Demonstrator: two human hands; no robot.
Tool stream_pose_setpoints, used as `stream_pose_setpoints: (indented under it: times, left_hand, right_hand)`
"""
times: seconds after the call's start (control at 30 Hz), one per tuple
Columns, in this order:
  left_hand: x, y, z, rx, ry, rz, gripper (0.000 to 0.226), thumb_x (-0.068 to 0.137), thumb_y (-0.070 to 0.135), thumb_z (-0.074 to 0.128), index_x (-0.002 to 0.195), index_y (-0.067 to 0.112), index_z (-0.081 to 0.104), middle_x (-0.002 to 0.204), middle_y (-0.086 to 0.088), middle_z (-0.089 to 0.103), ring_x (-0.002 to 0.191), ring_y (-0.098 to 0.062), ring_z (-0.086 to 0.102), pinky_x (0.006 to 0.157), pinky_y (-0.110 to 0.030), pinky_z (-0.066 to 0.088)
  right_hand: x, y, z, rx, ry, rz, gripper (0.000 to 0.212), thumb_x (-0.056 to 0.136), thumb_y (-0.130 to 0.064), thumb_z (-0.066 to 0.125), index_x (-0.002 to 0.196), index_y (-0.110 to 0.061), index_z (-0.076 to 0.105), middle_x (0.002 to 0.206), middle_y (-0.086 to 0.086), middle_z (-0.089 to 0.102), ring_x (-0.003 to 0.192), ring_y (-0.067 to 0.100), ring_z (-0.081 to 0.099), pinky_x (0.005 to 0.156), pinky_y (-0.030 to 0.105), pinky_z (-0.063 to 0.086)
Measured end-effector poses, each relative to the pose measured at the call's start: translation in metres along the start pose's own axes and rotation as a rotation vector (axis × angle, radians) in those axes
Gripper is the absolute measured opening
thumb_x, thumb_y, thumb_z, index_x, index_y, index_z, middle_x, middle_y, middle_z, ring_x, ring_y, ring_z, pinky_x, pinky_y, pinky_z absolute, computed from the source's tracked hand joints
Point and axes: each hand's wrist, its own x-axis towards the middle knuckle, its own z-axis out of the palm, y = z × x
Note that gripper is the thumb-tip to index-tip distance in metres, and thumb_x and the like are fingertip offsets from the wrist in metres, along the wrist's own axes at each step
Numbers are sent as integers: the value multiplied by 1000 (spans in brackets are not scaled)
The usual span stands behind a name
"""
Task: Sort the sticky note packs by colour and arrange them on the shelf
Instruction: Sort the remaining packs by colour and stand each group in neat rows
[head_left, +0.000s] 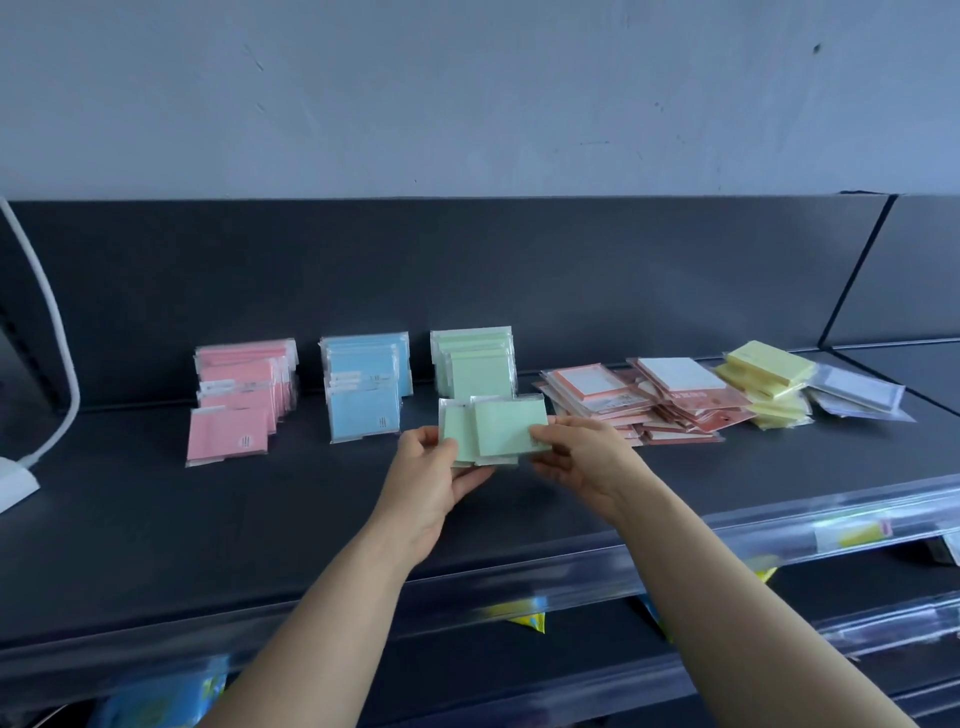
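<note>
On the dark shelf stand three rows of sticky note packs against the back panel: pink packs at the left, blue packs in the middle, green packs to their right. In front of the green row I hold a few overlapping green packs just above the shelf. My left hand grips their left edge from below. My right hand pinches their right edge.
A loose heap of salmon-bordered packs lies right of the green row, then yellow packs and clear-wrapped pale packs. A white cable and its base sit at the far left. Price-strip rails and lower shelves run below.
</note>
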Motion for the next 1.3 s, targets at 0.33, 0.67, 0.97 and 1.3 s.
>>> stream_pose_setpoints:
  times: [0.33, 0.67, 0.97, 1.3]
  left_hand:
    - [11, -3, -3, 512, 0, 144, 24, 101, 25, 48, 123, 16, 51, 119, 3, 61, 104, -10, 60, 90, -29, 50]
    - [59, -1, -1, 901, 86, 268, 26, 97, 27, 54, 122, 21, 56, 107, 9, 61, 95, -9, 57, 74, -22, 43]
    - [105, -3, -2, 1076, 179, 265, 38, 87, 26, 69, 121, 14, 58, 114, 1, 61, 97, -12, 58, 79, -22, 44]
    - [103, -1, -5, 1027, 149, 243, 37, 85, 21, 73, 119, 16, 61, 105, 7, 65, 89, -8, 59, 66, -12, 39]
  right_hand:
    - [13, 7, 8, -79, -127, -100, 26, 86, -1, 66, 110, -1, 57, 108, 18, 69, 90, 28, 70, 74, 34, 59]
    - [50, 0, 9, -567, -45, -341, 17, 83, -8, 64, 90, -22, 72, 94, 16, 70, 71, 25, 56, 70, 39, 51]
    - [100, 5, 16, -827, 60, -348, 49, 81, -9, 68, 128, -15, 53, 112, -3, 63, 96, 13, 59, 83, 26, 47]
    - [101, 6, 11, -829, 15, -342, 53, 78, -10, 73, 126, -13, 49, 107, -3, 59, 95, 13, 58, 79, 22, 44]
